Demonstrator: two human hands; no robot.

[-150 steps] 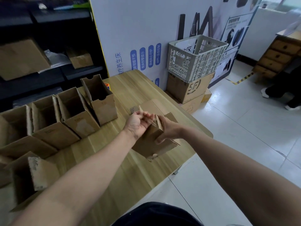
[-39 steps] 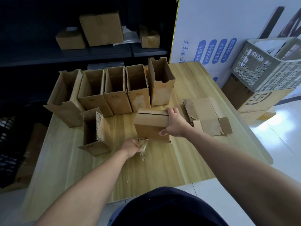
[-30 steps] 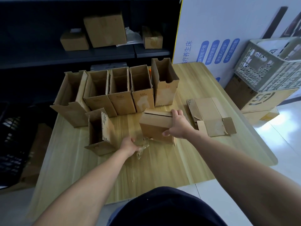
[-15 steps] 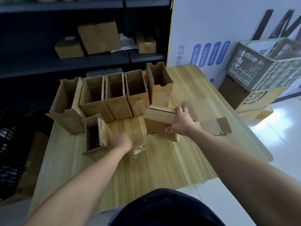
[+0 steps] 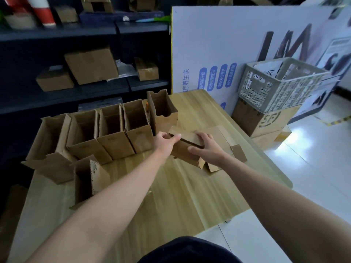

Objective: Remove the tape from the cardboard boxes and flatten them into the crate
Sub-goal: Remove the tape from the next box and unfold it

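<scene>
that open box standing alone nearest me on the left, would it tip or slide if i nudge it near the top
The lone open box would probably tip rather than slide: it stands tall on a narrow end. It looks empty, so likely very light. Its corrugated flap stands unfastened, so the walls would probably flex under a push.

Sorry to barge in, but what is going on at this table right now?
A person holds a small box over the table, the left hand gripping its left end and the right hand its right. It is not yet flattened. Open boxes stand in a row to the left, a flat box lies just behind, and the crate sits beside the table on stacked cartons.
</scene>
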